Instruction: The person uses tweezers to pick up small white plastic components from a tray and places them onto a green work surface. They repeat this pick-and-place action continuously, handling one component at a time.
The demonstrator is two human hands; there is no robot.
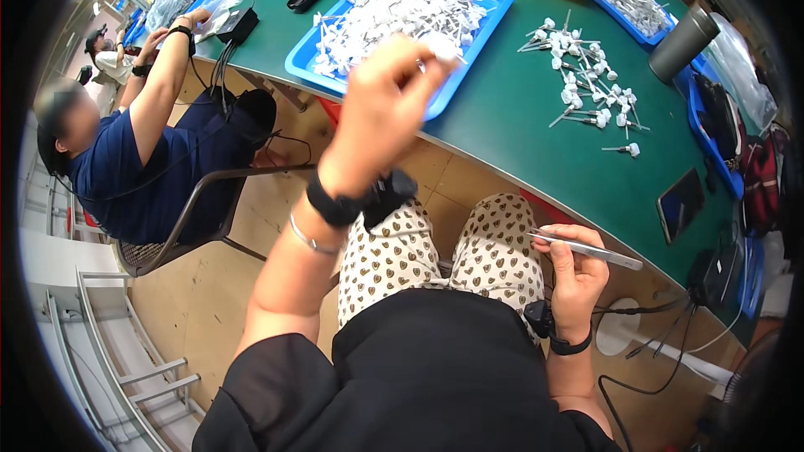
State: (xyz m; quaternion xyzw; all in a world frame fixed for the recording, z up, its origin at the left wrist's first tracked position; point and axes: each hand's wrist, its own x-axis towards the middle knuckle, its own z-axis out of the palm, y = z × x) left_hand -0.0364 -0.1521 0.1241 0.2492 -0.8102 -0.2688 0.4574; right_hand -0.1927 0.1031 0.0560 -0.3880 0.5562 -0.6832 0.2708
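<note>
We seem mid-pick, fingers of our left hand (378, 94) pinching a white part (443, 47) over the blue tray (492, 17), our right hand (576, 286) pinching tweezers (610, 257), next calling for a steady lift.

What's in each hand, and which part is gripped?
The right hand holds metal tweezers around the middle. The left hand holds a white piece; blur hides exactly where.

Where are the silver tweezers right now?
In the head view, the silver tweezers are in the person's right hand, right of the patterned trousers and by the near edge of the green table.
</note>
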